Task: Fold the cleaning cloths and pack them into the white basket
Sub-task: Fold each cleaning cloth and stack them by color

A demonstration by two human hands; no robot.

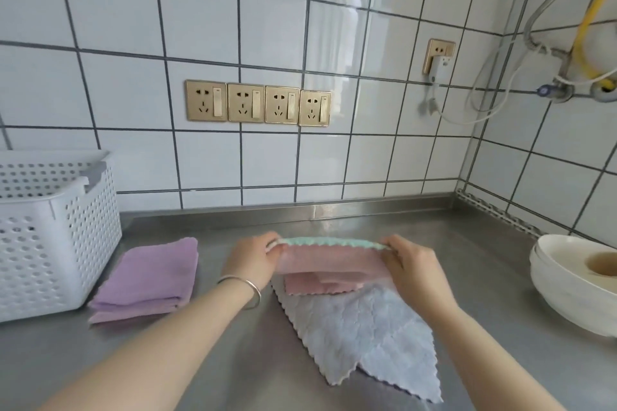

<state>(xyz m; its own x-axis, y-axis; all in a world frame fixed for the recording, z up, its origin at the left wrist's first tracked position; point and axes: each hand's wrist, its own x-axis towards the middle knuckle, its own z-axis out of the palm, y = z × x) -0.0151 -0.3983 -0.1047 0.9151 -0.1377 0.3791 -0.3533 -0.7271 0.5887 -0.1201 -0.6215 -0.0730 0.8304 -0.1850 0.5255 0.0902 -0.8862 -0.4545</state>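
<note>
A pink cloth with a mint-green upper edge (334, 259) is stretched between my hands just above the steel counter. My left hand (253, 257) pinches its left end and my right hand (410, 264) pinches its right end. Under it lies a folded pink cloth (320, 285) on top of a flat grey-blue cloth (370, 334). A folded purple cloth (150, 280) lies to the left, beside the white perforated basket (60, 227) at the far left. I cannot see into the basket.
Stacked white bowls (574, 280) stand at the right edge of the counter (367, 220). A tiled wall with four sockets (258, 103) rises behind. Cables and a yellow hose (587, 20) hang in the right corner.
</note>
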